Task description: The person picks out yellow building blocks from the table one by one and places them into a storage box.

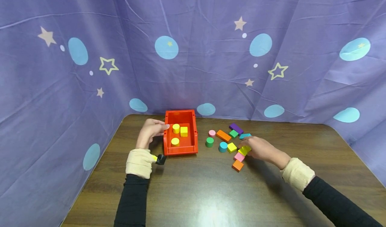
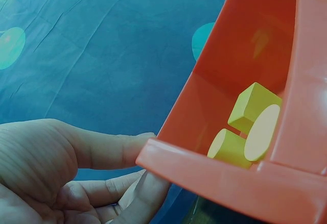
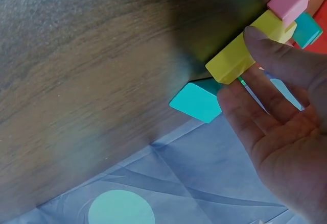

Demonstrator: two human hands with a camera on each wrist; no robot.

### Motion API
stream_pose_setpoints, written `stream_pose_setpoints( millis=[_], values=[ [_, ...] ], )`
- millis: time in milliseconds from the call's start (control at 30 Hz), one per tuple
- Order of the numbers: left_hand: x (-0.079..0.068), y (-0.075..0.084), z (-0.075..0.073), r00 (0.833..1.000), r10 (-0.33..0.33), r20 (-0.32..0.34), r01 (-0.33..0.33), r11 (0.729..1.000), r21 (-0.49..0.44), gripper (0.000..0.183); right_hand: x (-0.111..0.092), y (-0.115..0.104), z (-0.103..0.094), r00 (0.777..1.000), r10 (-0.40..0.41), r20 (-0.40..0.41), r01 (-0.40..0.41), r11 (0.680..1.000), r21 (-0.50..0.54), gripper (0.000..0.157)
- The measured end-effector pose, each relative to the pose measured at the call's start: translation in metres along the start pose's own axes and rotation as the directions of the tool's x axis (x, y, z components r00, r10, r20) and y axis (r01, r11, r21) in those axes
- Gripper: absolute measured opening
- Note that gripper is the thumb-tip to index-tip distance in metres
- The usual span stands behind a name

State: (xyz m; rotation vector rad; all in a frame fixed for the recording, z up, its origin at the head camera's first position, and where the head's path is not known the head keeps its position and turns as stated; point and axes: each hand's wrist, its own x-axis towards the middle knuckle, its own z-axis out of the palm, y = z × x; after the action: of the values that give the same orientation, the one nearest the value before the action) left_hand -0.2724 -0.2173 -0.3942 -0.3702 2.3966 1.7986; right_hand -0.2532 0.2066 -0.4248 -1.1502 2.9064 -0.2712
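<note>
Block of yellow (image 1: 244, 150) lies between three and four o'clock from the red tray (image 1: 181, 150), pinched by the right hand (image 1: 261, 149); the right wrist view shows thumb and fingers parted by its thickness, a hold the head view mostly hides. The left hand (image 1: 149, 131) pinches the tray's nine-o'clock rim, fingers beneath clearer from its wrist. A pink block (image 1: 239, 156) sits at yellow's seven o'clock.

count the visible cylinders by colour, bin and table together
Yellow cylinders, in the red bin: 2
Pink cylinder, on the table: 1
Green cylinder, on the table: 1
Light-blue cylinder, on the table: 1
Total: 5
</note>
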Motion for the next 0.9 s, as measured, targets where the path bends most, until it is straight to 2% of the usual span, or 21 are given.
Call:
stream_pose_setpoints(
  millis=[200, 533, 900],
  values=[
    [0.000, 0.000, 0.000, 1.000, -0.008, 0.001, 0.008, 1.000, 0.011, 0.039, 0.000, -0.001, -0.004, 0.999, 0.040, 0.007, -0.041, 0.999, 0.029, 0.039],
    [-0.001, 0.001, -0.001, 1.000, -0.001, 0.007, 0.000, 0.999, 0.033, 0.043, 0.002, 0.000, -0.011, 0.999, 0.042, 0.002, -0.042, 0.999, 0.028, 0.036],
    [0.001, 0.000, -0.001, 1.000, -0.016, -0.007, 0.016, 0.999, 0.029, 0.043, 0.008, 0.001, -0.028, 0.998, 0.017, -0.055, -0.015, 0.999, 0.034, 0.035]
  ],
)
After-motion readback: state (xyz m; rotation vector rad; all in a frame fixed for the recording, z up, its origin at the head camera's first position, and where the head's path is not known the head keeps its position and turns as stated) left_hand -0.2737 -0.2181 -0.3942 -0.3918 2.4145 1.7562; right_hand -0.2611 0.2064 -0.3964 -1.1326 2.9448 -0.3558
